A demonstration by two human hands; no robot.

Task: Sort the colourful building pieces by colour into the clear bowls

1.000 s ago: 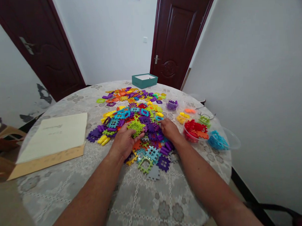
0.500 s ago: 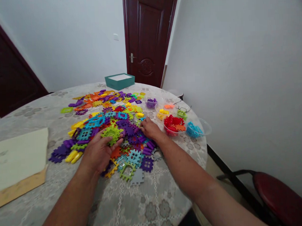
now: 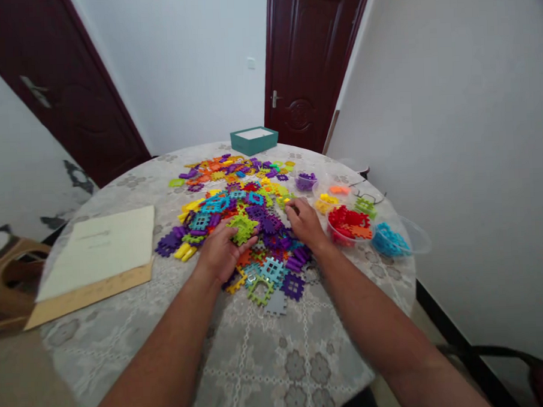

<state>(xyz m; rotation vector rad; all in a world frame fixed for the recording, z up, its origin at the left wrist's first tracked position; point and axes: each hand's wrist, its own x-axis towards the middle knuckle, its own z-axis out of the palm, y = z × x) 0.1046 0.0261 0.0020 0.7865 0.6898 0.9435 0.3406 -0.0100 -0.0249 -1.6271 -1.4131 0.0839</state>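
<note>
My left hand [image 3: 222,253] is closed around a small stack of lime green interlocking building pieces [image 3: 242,229], square with toothed edges, held above the near left part of the pile. At the pile's right side is my right hand [image 3: 306,223], palm down with fingers curled together. Its fingertips meet a lime green piece [image 3: 283,201]; whether they grip it is hidden. Between and below the hands spreads the mixed pile, with purple pieces [image 3: 265,219], a light blue window-shaped piece [image 3: 273,269] and a flat grey piece [image 3: 276,303] at the near edge.
Clear tubs on the right hold red pieces [image 3: 346,219], blue pieces [image 3: 387,239], yellow pieces [image 3: 328,202] and purple pieces [image 3: 305,181]. Eyeglasses [image 3: 373,193] lie near them. A teal box [image 3: 254,144] stands at the back; a cream sheet [image 3: 102,244] lies left on the patterned tablecloth [image 3: 242,361].
The view has turned left, so everything sits further right in the picture. My right hand has lifted slightly from the purple pieces. The left hand still holds the lime green pieces.
</note>
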